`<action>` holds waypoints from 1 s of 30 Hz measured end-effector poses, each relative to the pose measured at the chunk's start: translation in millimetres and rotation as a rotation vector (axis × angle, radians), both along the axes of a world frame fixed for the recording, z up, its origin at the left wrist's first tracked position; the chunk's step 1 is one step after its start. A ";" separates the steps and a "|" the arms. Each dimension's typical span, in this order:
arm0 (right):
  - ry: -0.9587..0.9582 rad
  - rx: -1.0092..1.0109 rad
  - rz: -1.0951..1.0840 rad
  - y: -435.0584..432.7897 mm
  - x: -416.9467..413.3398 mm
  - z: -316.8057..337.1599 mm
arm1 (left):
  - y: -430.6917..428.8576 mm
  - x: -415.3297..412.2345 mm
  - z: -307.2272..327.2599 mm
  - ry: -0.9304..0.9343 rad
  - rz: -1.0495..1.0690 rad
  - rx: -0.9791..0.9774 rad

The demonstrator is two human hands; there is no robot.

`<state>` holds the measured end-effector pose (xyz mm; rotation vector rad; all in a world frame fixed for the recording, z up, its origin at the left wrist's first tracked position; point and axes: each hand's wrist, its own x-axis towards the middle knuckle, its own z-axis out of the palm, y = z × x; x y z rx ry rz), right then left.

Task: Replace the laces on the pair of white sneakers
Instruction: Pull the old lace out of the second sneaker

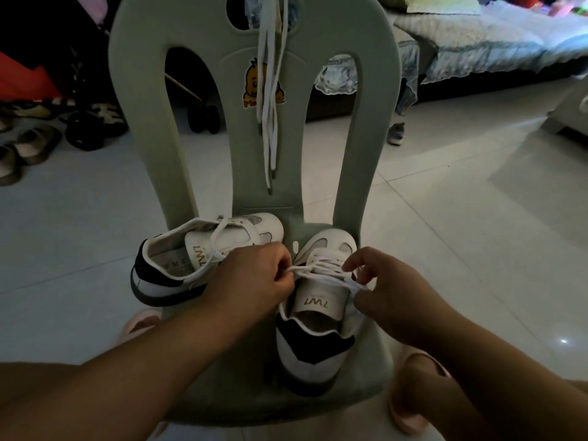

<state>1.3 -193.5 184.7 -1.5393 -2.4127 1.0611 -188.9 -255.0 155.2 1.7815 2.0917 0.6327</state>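
Two white sneakers sit on the seat of a green chair (359,192). The left hand (254,278) and the right hand (394,291) have their fingers curled, each pinching the white lace (321,270) of the near sneaker (318,313). The other sneaker (197,259) lies tipped just beside it, and spare laces (270,90) hang over the chair's back.

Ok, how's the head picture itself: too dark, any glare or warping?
Head view: dim overall, yet the white laces between left hand and right hand read clearly; small glare spot on the glossy tiled floor; wide-angle lens bows the pale green plastic chair.
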 end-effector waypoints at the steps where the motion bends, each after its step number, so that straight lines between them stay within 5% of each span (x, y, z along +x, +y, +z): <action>1: -0.017 0.012 0.042 -1.9 -1.6 -0.7 | -1.4 2.0 -2.4 -0.002 -0.013 0.007; 12: 0.066 0.360 0.124 10.5 -24.7 -3.0 | -7.2 3.5 -12.8 0.112 -0.206 0.276; 20: -0.103 0.140 0.420 30.1 -23.9 13.3 | -6.2 -7.5 -24.6 0.249 -0.517 0.659; 30: -0.132 0.072 0.516 28.9 -26.9 18.7 | -3.3 -9.0 -25.1 0.242 -0.521 0.631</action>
